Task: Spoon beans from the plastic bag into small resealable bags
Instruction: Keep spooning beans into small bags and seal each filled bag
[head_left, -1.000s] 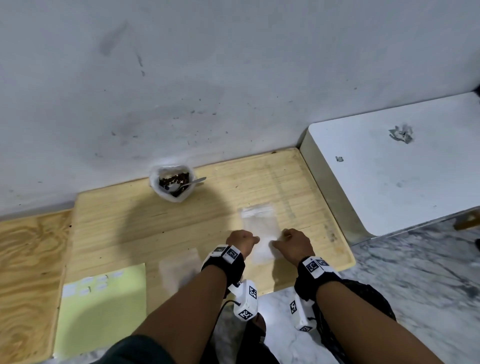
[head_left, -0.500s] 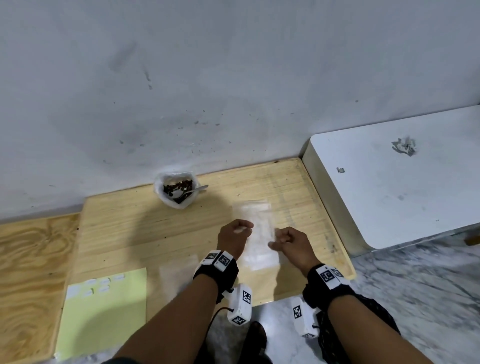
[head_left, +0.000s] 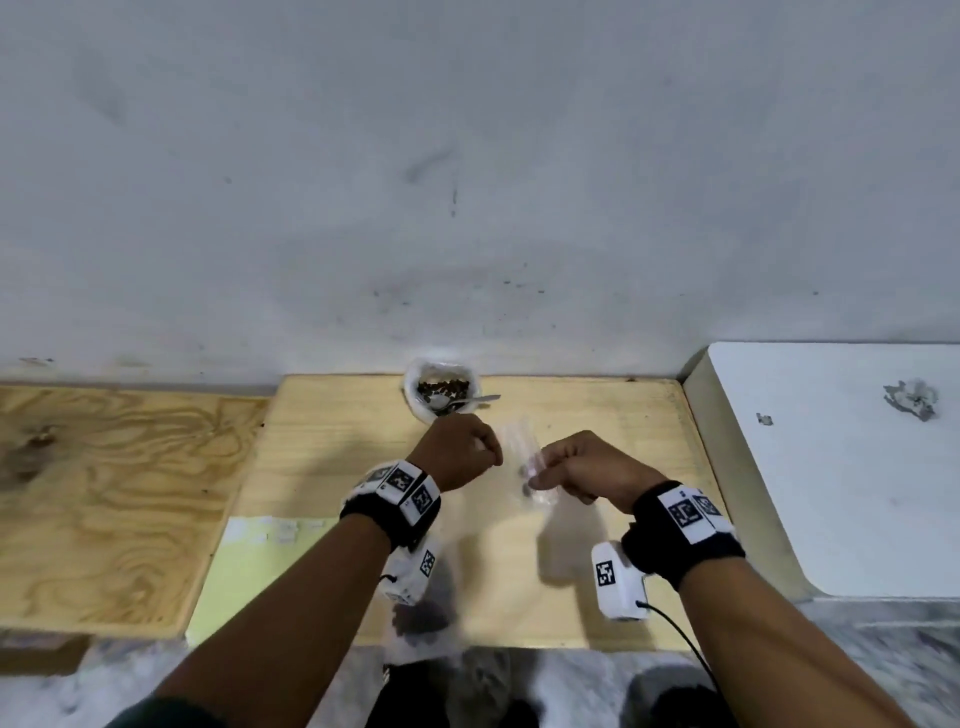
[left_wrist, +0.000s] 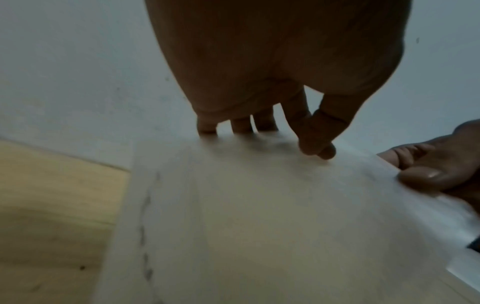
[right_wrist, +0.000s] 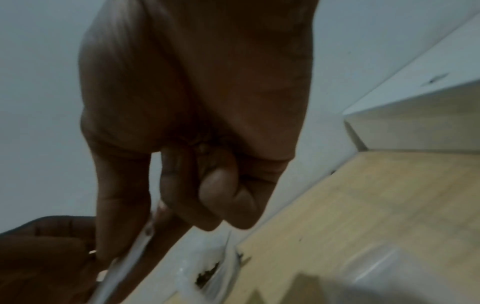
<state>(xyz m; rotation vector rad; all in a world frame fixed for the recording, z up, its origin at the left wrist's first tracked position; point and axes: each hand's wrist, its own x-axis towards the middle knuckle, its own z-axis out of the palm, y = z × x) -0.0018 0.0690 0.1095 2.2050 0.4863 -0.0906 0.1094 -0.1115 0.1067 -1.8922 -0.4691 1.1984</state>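
Note:
A small clear resealable bag (head_left: 522, 449) hangs just above the light wooden board (head_left: 613, 426), held between both hands. My left hand (head_left: 488, 457) pinches its left top edge with thumb and forefinger (left_wrist: 318, 151). My right hand (head_left: 540, 470) pinches the other edge, its thumb (left_wrist: 428, 176) pressed on the film. In the left wrist view the bag (left_wrist: 259, 216) fills the lower picture. The plastic bag of dark beans (head_left: 441, 389) stands open against the wall, just beyond my left hand, with a metal spoon (head_left: 475, 400) lying in it.
A yellow-green sheet (head_left: 249, 571) with white labels lies at the board's front left. Another clear bag (head_left: 421, 608) lies blurred under my left wrist. Plywood (head_left: 104, 493) adjoins on the left, a raised white slab (head_left: 831, 467) on the right, the wall (head_left: 467, 208) behind.
Both hands have lifted the small bag off the board and carried it away from me, toward the bean bag. The spoon and bean bag have not moved.

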